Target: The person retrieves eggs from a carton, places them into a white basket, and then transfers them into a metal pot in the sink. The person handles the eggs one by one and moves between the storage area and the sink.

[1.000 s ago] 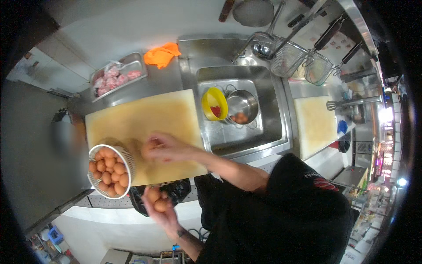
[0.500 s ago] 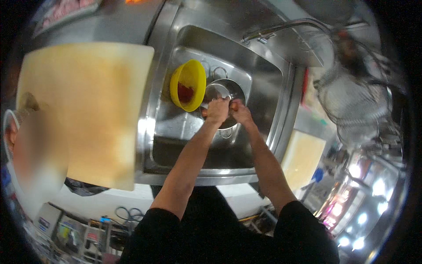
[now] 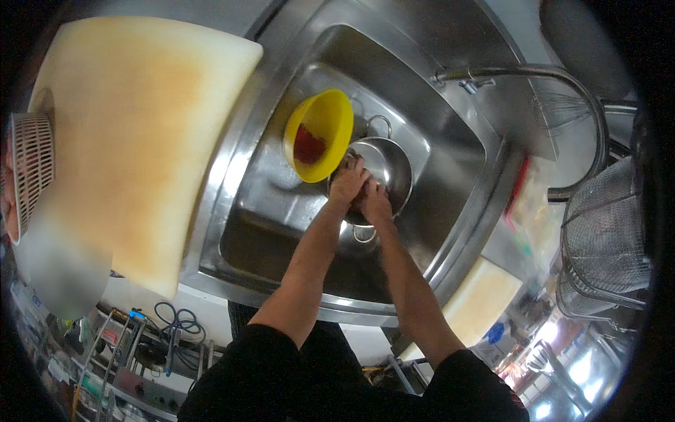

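Note:
A two-handled steel pot [image 3: 401, 174] stands in the sink [image 3: 281, 243], with both my hands down inside it. My left hand [image 3: 349, 184] is at the pot's left side, its fingers curled over something dark and brownish that I cannot make out. Close beside it, my right hand [image 3: 377, 202] bends its fingers toward the same spot. Touching or nearly touching the pot on the left is a yellow bowl [image 3: 335, 116], tilted, with dark red wet matter [image 3: 308, 144] inside.
Left of the sink lies a big stained cutting board [image 3: 140, 126], with a white basket [image 3: 34, 169] of pinkish pieces at its edge. A curved faucet [image 3: 520, 72] reaches over the right side. Wire mesh strainers [image 3: 608, 218] and a smaller board [image 3: 467, 302] are farther right.
My view has turned and shifted. My hands were close together over the pot's middle, with reddish-brown bits at the fingers; now they are pressed together at its left, near part.

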Tool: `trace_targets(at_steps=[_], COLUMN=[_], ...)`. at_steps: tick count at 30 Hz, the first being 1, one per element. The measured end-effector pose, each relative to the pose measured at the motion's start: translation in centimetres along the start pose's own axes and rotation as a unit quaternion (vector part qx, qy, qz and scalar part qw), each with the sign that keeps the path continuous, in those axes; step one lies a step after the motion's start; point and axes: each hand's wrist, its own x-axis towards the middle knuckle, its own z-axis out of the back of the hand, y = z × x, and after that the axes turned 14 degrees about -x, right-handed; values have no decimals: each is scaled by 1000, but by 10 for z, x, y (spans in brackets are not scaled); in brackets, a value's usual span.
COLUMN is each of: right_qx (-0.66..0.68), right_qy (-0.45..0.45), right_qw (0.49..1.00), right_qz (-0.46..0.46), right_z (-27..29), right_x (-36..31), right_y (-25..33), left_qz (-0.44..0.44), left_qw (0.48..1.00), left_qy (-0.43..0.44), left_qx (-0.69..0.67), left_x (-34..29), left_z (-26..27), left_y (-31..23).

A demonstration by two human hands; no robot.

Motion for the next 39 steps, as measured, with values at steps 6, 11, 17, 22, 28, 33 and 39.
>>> trace_targets(at_steps=[6,11,17,22,28,33,39], right_qx=[294,36,367,213,-37,-64,-20], right_qy=[6,-3,-90,-168,-161,-107,-110], right_qw=[940,989,914,815,818,810,833], right_qz=[172,144,145,513,552,573,542], right_z=[14,72,287,404,410,411,400], right_x=[6,-12,-99,-137,-117,-93,-96], right_y=[-1,30,231,513,693,701,696], left_qz=[258,102,153,253,282,322,402], left_qw=[926,984,906,877,920,919,899], left_qy=[-155,-25,-146,-403,-239,-140,-67], left_qx=[-230,-140,-366,60,128,181,161], left_x=[6,-25,-151,-252,-282,-274,-262], left_z=[10,163,490,727,824,826,827], left_y=[-33,-103,-132,-34,69,103,119])
